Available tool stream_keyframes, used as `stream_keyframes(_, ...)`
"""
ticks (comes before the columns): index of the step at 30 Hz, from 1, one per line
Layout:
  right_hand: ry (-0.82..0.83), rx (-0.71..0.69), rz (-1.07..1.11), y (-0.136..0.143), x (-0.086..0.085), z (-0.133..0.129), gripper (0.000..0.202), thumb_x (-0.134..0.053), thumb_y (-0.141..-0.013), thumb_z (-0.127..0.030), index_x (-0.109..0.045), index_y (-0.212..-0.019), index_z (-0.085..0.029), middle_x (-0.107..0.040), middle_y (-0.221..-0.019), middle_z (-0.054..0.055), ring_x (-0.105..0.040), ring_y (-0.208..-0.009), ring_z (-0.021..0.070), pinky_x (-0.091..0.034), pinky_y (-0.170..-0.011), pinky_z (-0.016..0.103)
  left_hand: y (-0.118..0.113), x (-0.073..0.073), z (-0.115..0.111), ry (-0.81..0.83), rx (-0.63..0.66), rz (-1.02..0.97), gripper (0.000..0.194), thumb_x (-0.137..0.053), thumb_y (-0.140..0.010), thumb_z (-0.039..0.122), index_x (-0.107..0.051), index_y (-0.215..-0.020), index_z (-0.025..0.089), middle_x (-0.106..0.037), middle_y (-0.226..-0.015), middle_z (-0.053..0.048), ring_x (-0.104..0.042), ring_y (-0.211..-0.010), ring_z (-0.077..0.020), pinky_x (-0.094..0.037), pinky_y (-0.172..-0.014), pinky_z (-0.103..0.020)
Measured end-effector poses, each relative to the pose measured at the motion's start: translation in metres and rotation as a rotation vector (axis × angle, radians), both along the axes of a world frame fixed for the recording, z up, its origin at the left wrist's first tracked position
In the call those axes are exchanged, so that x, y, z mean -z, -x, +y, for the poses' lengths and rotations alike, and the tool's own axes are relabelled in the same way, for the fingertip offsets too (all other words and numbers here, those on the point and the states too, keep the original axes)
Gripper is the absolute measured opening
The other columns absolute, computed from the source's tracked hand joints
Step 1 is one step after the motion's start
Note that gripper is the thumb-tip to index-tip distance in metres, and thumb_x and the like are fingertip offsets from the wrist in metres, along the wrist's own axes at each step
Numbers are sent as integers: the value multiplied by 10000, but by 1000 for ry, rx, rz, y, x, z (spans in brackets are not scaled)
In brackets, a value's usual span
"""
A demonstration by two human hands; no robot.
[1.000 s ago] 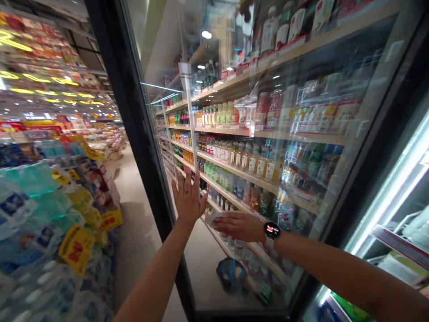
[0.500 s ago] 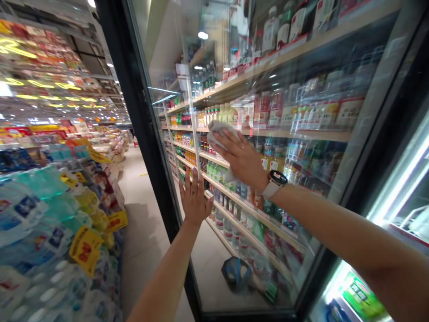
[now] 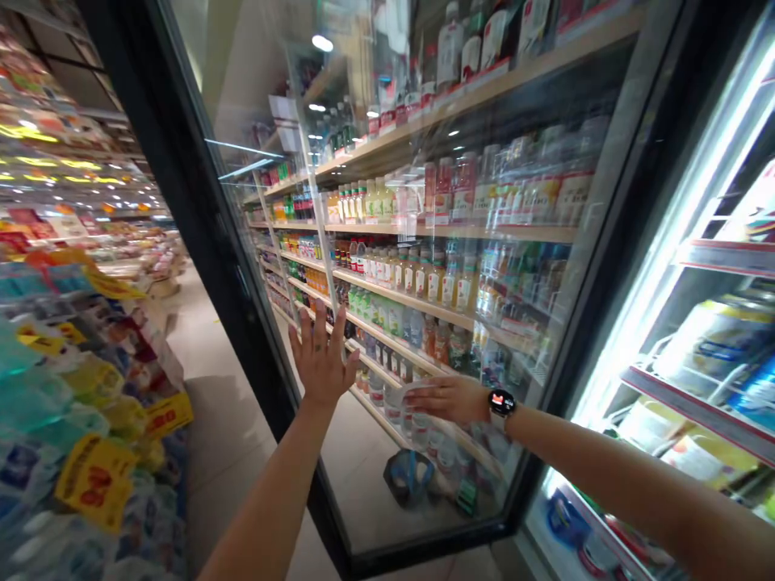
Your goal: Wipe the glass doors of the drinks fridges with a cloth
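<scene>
A glass door (image 3: pixel 363 516) with a black frame stands swung out across the view. My left hand (image 3: pixel 320 363) lies against its glass near the left frame edge, fingers spread and holding nothing. Low on the pane, my right hand (image 3: pixel 448 398), with a watch (image 3: pixel 501 402) on the wrist, presses a pale cloth (image 3: pixel 407 397) to the glass. Most of the cloth is hidden under the fingers. Rows of bottles (image 3: pixel 424 278) on shelves show in the glass.
Stacked bottle packs with yellow price signs (image 3: pixel 97 482) stand at the left, beside a tiled aisle floor (image 3: pixel 227 403). On the right, lit cooler shelves (image 3: pixel 696 411) hold packaged goods. A dark container (image 3: pixel 408 476) shows through the lower glass.
My right hand has moved down the glass with the cloth. My left hand remains spread on the pane. The view has turned slightly to the right, showing more of the lit cooler.
</scene>
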State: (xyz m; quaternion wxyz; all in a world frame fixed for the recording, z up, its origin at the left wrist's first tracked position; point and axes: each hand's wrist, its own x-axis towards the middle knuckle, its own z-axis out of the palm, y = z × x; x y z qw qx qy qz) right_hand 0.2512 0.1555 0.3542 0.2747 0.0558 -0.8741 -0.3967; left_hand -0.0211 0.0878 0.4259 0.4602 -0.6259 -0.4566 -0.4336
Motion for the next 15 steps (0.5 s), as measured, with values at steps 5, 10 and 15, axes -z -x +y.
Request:
stream_keyframes(5,-24,193,214,-50,-101,22,476,-455,-973,-145,-448,-1437,-251,-515,-1463,-11,-309,-1450,148,-209,-1240,384,0,2,-1,71,12,-66,624,-309,-964,528,-285,-1519,244,-175,-1621,-96,-69,-1506,-320,-57,-1206,-564)
stream_keyframes(10,95,267,650,-86,-154,46,603,-318,-951,-60,-365,-1477,-351,-435,-1525,-27,-217,-1485,180,-182,-1226,527,1,2,0,98,32,-83,637,-301,-959,544,-247,-1530,266,-118,-1637,-55,-34,-1508,-323,-13,-1201,-577)
stream_keyframes(15,180,272,551,-71,-60,38,508,-371,-944,-93,-527,-1376,-309,-562,-1417,3,-352,-1432,182,-240,-1213,504,1,2,0,68,56,-68,635,-365,-949,504,-251,-1529,274,-92,-1641,-28,-21,-1511,-301,-15,-1210,-557)
